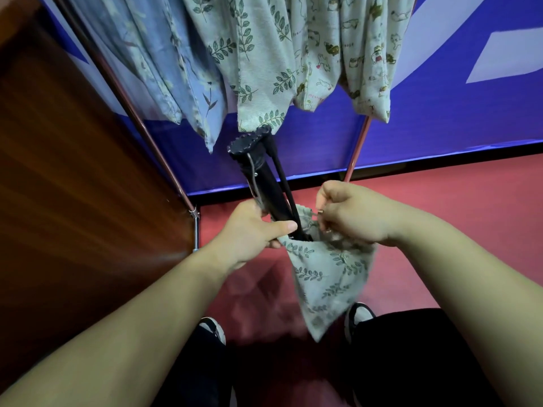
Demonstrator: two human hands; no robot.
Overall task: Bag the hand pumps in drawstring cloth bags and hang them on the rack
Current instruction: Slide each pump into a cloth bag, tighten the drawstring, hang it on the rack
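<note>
A black hand pump stands tilted with its lower end inside a leaf-print drawstring cloth bag; its ribbed foot plate and thin hose point up toward the rack. My left hand grips the pump barrel and the bag's left mouth edge. At the right side of the gathered bag mouth, my right hand pinches the drawstring. The bag hangs loose below both hands, slightly blurred.
Several cloth bags hang on the copper-coloured rack: a blue floral one, a leaf-print one and a cat-print one. A wooden surface is at left. A blue banner stands behind, and red floor and my shoes lie below.
</note>
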